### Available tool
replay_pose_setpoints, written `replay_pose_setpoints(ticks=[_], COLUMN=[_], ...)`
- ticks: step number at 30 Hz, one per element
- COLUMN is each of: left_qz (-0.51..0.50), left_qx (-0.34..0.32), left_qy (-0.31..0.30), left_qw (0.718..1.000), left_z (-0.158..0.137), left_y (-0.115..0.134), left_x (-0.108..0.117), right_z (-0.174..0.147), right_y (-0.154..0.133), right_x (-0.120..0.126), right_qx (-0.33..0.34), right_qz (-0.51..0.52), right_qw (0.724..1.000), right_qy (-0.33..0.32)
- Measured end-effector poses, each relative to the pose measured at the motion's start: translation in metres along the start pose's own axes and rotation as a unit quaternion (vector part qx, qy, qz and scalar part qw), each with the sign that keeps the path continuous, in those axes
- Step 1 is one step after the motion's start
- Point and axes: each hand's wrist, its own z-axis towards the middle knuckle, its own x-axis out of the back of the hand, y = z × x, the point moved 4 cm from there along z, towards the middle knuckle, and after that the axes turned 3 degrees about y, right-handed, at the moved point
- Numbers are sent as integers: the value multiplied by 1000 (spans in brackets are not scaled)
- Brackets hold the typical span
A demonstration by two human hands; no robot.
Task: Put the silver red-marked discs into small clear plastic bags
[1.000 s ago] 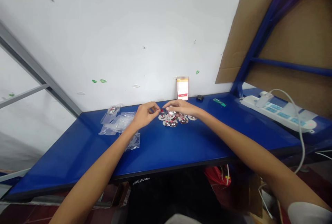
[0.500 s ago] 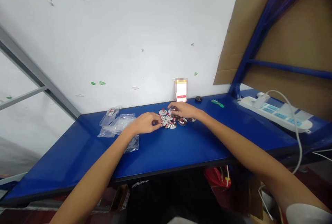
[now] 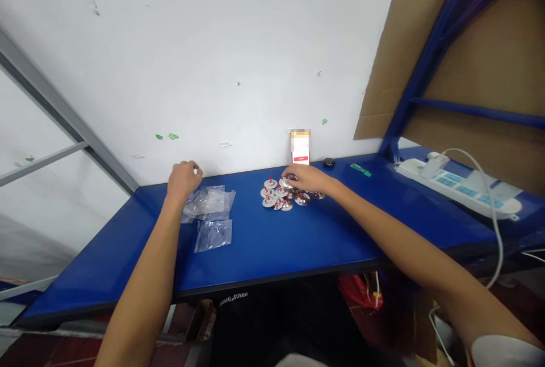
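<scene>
Round silver finger cymbals [image 3: 269, 202] with red loops lie in a loose pile in the middle of the blue table. At the back of the pile, my right hand [image 3: 307, 177] has its fingers closed on one shiny finger cymbal [image 3: 289, 182]. My left hand [image 3: 184, 180] hovers off to the left, near the wall and over the far end of the clear plastic bags [image 3: 209, 201]. Its fingers are curled together, and what they hold, if anything, is hidden. Nearer the front edge lies another flat clear bag [image 3: 213, 235].
A phone [image 3: 301, 148] with a lit screen leans on the wall behind the pile. To its right are a small black round object [image 3: 329, 162] and a green item [image 3: 361, 170]. A white power strip [image 3: 460, 188] with a cable lies at the right end.
My left hand has moved from the pile leftward and back to the plastic bags, now covering the bagged cymbal seen before. My right hand stays at the pile, a cymbal now showing under its fingers.
</scene>
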Motion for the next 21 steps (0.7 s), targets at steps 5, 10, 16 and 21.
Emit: replay_pose_setpoints(ticks=[5,10,16,21], left_qz=[30,7,37,23], left_qx=[62,71,107,138], left_qy=[-91,-158,-114,-75], left_qw=[993,985,987,987], left_z=[3,2,-2,-5], left_y=[-41,-47,-50,-48], left_x=[-38,-53,-38,-26], right_z=[0,0,0,-1], right_y=[-4,-8,-12,-17], right_x=[4,7,12,18], right_qx=[1,10,10,14], right_qz=[-2,10,14,16], right_qw=[1000,1000,999,997], right_qy=[14,20,46,68])
